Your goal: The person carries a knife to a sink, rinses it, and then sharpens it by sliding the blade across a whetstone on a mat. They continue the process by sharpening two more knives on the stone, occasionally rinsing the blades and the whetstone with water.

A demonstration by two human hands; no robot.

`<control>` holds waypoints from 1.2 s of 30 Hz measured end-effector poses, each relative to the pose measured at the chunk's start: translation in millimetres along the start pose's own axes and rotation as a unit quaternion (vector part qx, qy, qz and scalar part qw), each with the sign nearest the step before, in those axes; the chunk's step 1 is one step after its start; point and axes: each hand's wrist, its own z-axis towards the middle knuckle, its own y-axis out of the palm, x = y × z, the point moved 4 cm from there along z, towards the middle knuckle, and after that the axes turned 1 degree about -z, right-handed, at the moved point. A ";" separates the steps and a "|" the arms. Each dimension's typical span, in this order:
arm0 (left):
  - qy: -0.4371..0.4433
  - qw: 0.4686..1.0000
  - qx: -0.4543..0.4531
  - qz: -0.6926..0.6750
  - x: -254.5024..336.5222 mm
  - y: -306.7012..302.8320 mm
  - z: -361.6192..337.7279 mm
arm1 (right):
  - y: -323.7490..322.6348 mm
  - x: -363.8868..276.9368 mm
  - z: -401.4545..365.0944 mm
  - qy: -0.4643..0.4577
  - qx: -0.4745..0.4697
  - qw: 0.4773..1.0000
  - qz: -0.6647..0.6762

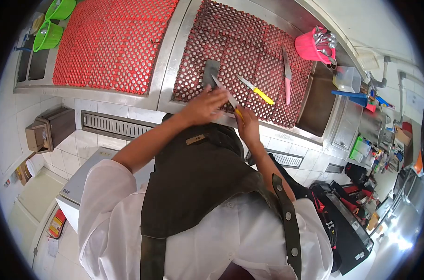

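Note:
My right hand [248, 127] is closed around the yellow handle of a knife [232, 100], its blade pointing up and to the left. Over that blade, my left hand [207, 106] reaches in with fingers stretched out and slightly blurred. A dark grey rectangular block, like a sharpening stone [211, 72], lies just beyond my left fingers, and the knife tip overlaps its edge in this view. To the right, a second yellow-handled knife [263, 95] rests on the red perforated mat [221, 28]. Farther right lies a pink-handled knife [287, 77].
A pink basket [310, 45] of metal utensils stands at the counter's back right, above a sink basin [318, 102]. Beside it are a clear plastic container [347, 78] and blue items. Another red mat [111, 44] covers the left counter, with green baskets [48, 37] at its far end.

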 end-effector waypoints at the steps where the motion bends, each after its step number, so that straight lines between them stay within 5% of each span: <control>1: -0.006 0.999 0.034 0.013 -18.5 -10.9 4.7 | 9.7 -4.0 23.0 0.021 -0.014 1.000 -0.012; 5: -0.072 0.995 0.039 0.065 -65.4 -67.1 33.1 | 41.8 -23.1 106.4 -0.042 0.030 0.999 -0.001; 8: -0.077 0.993 0.046 0.072 -80.9 -71.5 28.6 | 44.8 -25.5 99.2 -0.034 0.018 0.999 0.001; 13: 0.004 0.998 -0.064 0.014 -7.0 -0.5 -23.5 | 20.6 -1.3 -15.9 0.024 -0.054 0.998 0.026; 19: 0.017 0.995 -0.099 0.004 32.8 8.9 -10.4 | 2.9 8.1 -25.2 0.135 -0.225 0.965 0.010; 28: -0.019 0.996 -0.072 0.052 2.4 -7.1 -0.3 | 22.2 4.5 13.3 0.063 -0.164 0.984 0.024; 36: -0.066 0.987 0.037 0.140 -91.5 -82.6 62.7 | 56.9 -21.5 159.7 -0.033 -0.037 0.997 -0.056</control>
